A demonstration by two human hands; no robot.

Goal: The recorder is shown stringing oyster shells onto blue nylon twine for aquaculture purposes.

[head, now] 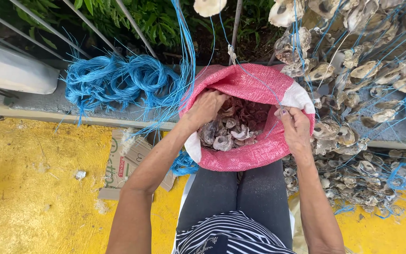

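The person sits with a pink woven sack (247, 155) open between the knees, its rim rolled down, and both hands at its mouth. The left hand (206, 107) reaches inside from the near-left rim, fingers curled down among the oyster shells (229, 134) that fill the sack; the fingertips are buried in the heap, so I cannot tell whether it has closed on a shell or is only feeling through them. The right hand (294, 128) is at the opposite rim, thumb and forefinger pinched together around a thin blue string (264, 94) that runs up and away from it across the sack's opening; the other fingers are loosely folded.

Just beyond the right hand, and spreading out to its far side, hang and lie many strung shells (363, 75) threaded on the same blue line, some dangling above, some piled on the yellow floor (29, 188) below the wrist. Out past the left hand, well apart from it, a tangled bundle of blue cord (113, 80) rests on a grey concrete ledge (48, 106), with loose strands trailing up over it. Under the left forearm a flattened piece of cardboard (123, 164) lies on the floor. Behind the ledge there is green foliage (132, 16).
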